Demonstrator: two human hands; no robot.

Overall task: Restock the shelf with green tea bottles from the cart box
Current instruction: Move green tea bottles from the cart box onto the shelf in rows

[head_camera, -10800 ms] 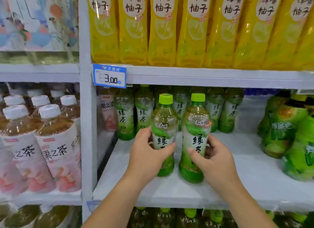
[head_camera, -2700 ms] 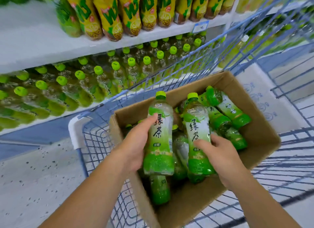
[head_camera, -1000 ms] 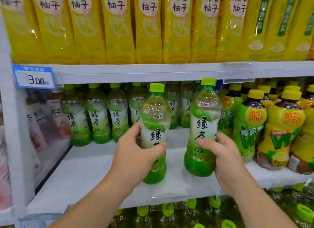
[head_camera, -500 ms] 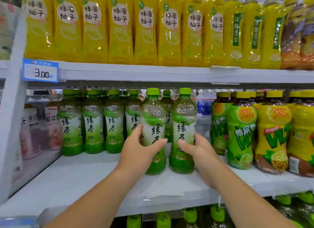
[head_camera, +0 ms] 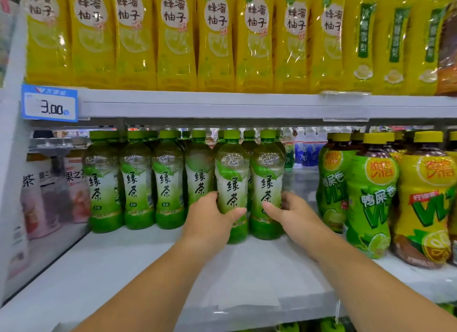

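The left hand [head_camera: 210, 218] is wrapped around the lower half of a green tea bottle [head_camera: 231, 183], thumb laid across the front of the label and the other fingers curled round its left side and back. The right hand [head_camera: 293, 214] grips a second green tea bottle [head_camera: 267, 181] the same way from the other side, thumb on the front near the bottom of the label and the fingers hidden behind the bottle's right side. Both hands are closed only as far as the bottle bodies allow. The two held bottles stand upright, just beside each other, with their bases on or very close to the white shelf [head_camera: 173, 270]; the exact contact cannot be made out.

To the left of them a row of green tea bottles [head_camera: 136, 183] already stands upright on the same shelf, further back than the held pair, with more green caps visible behind. To the right, apart from the right-hand bottle by a gap, stand green-and-yellow lemon tea bottles [head_camera: 371, 195] with yellow caps, reaching nearer the shelf's front edge. The front part of the shelf under the forearms is bare.

On the shelf above stands a tight row of yellow bottles [head_camera: 178, 35]. A blue-framed price tag [head_camera: 49, 104] reading 3.00 hangs on that shelf's front edge at the left. Beyond the upright post on the far left, pinkish bottles [head_camera: 49, 195] appear blurred.
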